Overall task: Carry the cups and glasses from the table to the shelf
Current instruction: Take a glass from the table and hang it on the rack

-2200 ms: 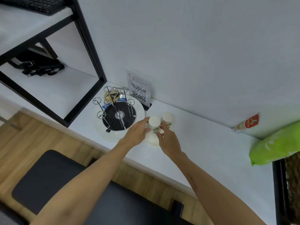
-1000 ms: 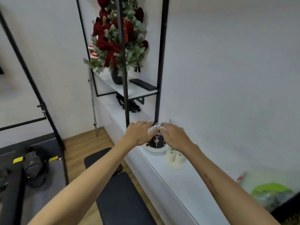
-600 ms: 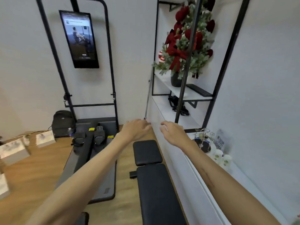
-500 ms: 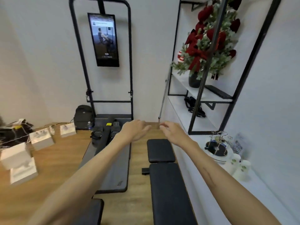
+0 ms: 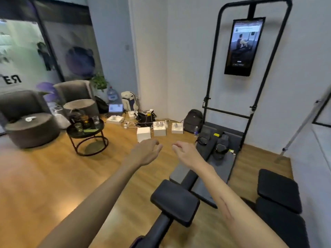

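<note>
Room: wooden floor [image 5: 44, 176], pale walls, a glass front at far left with reversed lettering on it.
Exercise frame: a tall black tube frame [image 5: 250, 59] stands against the far wall at right, with a lit upright screen [image 5: 242, 46] hung inside it and a grey platform [image 5: 211, 165] at its foot.
Padded benches: one black pad [image 5: 174, 203] sits low in the middle foreground on a black stem; two more black pads [image 5: 279, 201] lie at lower right.
Seats: grey armchairs [image 5: 73, 91] and a round grey pouffe [image 5: 31, 129] are grouped at left, near the glass.
Worktop: a small round black table [image 5: 86, 133] on a ring base stands just beside the pouffe, well apart from both hands.
Glasses: several glasses [image 5: 86, 121] stand upright together on that worktop; some look amber or green-tinted, one at the right of the cluster [image 5: 96, 119] is clear. The exact count is too blurred to tell.
Floor clutter: white boxes [image 5: 159, 129], cables, a black backpack [image 5: 193, 120] and a water bottle [image 5: 112, 94] sit along the base of the far wall.
Left hand [image 5: 145, 153]: stretched forward over the floor, palm turned inward, fingers loosely spread, holding nothing.
Right hand [image 5: 186, 154]: near the left one but not touching it, fingers relaxed and slightly curled, also empty.
</note>
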